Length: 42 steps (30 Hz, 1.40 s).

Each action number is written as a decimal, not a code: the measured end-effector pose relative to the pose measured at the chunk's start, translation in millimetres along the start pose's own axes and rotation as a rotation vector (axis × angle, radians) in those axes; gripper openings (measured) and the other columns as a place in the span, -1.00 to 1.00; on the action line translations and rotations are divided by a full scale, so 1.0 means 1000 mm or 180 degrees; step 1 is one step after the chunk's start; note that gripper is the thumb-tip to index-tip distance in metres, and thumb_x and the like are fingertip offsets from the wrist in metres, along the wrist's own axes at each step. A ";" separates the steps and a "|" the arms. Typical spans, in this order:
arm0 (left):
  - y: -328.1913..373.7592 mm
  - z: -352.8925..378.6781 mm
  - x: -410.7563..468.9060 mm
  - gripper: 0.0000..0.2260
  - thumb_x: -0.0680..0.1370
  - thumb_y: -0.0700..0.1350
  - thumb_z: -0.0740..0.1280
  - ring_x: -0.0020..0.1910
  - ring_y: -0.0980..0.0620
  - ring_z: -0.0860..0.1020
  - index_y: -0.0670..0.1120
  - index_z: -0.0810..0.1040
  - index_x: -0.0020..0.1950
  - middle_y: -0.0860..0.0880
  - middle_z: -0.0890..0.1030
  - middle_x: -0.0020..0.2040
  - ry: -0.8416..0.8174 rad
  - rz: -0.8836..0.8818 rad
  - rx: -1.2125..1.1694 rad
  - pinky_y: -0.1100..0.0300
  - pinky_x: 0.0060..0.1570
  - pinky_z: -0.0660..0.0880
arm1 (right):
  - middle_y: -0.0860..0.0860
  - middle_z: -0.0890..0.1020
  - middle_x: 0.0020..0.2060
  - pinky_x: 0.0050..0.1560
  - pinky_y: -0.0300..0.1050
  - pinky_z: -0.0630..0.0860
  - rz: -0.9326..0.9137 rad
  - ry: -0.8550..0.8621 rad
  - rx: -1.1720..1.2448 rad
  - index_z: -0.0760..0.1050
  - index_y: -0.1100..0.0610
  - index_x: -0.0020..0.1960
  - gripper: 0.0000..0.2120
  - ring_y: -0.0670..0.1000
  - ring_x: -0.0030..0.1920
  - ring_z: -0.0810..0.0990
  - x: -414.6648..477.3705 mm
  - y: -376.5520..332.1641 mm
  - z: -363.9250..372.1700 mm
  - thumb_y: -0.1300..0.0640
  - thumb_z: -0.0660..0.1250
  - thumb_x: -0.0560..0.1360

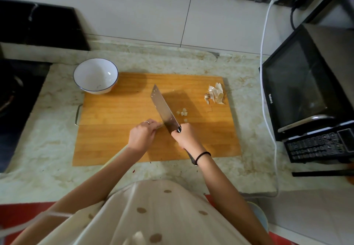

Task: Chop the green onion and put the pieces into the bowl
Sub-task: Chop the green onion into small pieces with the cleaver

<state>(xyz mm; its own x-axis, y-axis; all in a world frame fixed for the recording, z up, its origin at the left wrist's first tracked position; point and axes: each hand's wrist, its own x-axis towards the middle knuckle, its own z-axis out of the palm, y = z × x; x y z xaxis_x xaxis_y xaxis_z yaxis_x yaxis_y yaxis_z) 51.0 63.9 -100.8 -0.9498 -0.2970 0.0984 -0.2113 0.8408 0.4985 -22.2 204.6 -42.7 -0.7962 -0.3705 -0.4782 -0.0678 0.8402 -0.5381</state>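
Right, the right hand (pixel 184 135) is clenched around the handle of a cleaver (pixel 164 110), blade down on the wooden cutting board (pixel 118 110). The left hand (pixel 142 134) sits curled just left of the blade, fingertips pinning the green onion (pixel 160 127), mostly hidden beneath them. A few pale chopped pieces (pixel 183 112) lie just right of the blade. Peelings (pixel 215 93) are heaped near the board's far right corner. The white bowl (pixel 95 75) stands at the far left corner, on the bench (pixel 47 130).
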 end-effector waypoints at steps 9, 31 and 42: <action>-0.001 -0.004 -0.002 -0.80 0.51 -0.18 0.34 -0.11 -0.10 0.55 0.00 0.63 0.09 -0.07 0.58 -0.02 -0.0132 -0.0071 -0.0344 0.09 -0.35 0.51 | -0.02 0.31 -0.51 -0.50 -0.18 0.13 -0.0245 0.0383 -0.0421 0.19 0.10 -0.41 -0.65 -0.04 -0.51 0.28 -0.026 0.025 -0.002 0.18 0.21 0.51; 0.005 -0.002 0.011 -0.69 0.37 -0.39 0.31 -0.13 -0.12 0.59 -0.10 0.66 0.00 -0.05 0.63 -0.01 -0.0192 -0.0312 -0.0295 0.24 -0.33 0.39 | -0.05 0.30 -0.48 -0.51 -0.22 0.14 -0.0156 0.0216 -0.0722 0.15 0.06 -0.40 -0.63 -0.09 -0.49 0.27 -0.038 0.009 0.018 0.21 0.19 0.54; 0.010 -0.003 0.016 -0.66 0.36 -0.42 0.27 -0.10 -0.11 0.58 -0.11 0.67 0.01 -0.03 0.62 0.03 -0.0301 -0.0453 -0.0220 0.16 -0.26 0.49 | -0.04 0.33 -0.47 -0.51 -0.18 0.18 -0.0073 0.0184 -0.0468 0.20 0.06 -0.37 -0.69 0.06 -0.40 0.37 -0.016 -0.005 0.021 0.21 0.20 0.50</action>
<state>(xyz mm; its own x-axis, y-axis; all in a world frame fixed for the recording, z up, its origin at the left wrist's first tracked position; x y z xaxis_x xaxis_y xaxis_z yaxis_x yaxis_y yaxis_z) 34.8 66.1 -91.7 -0.9296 -0.3642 -0.0573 -0.3319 0.7592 0.5598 3.0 198.4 -47.0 -0.8265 -0.3703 -0.4240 -0.1701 0.8823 -0.4390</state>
